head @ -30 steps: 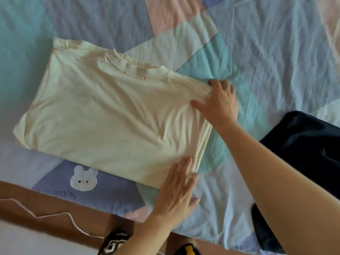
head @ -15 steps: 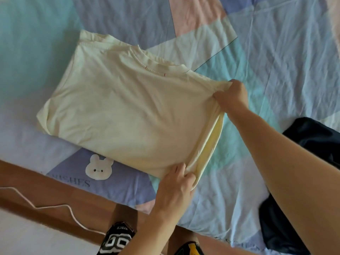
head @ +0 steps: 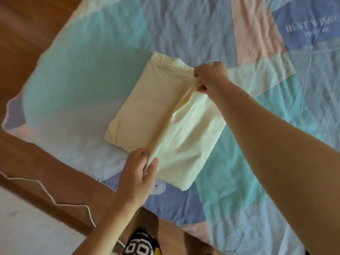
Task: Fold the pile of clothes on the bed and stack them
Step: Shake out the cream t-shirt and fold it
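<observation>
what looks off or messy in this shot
Nothing damaged or spilled. The pale yellow shirt is only mid-fold: the left hand and right hand pinch one edge, so it bunches into a ridge between them. The bedsheet is wrinkled, and a white cord trails loose on the floor.

A big bed (head: 276, 162) fills most of the picture. Its sheet (head: 82, 74) is made of patches in soft colours: green-blue, light blue, pink, pale yellow and darker blue. The sheet is wrinkled. In the upper right of the frame a blue patch has white words (head: 311, 26) on it. A brown wooden floor (head: 27, 24) shows in the upper left and runs along the lower left. A thin white cord (head: 55, 197) wiggles across the wood in the lower left. Below it lies a pale white area (head: 27, 227). The light is soft and bright.
</observation>
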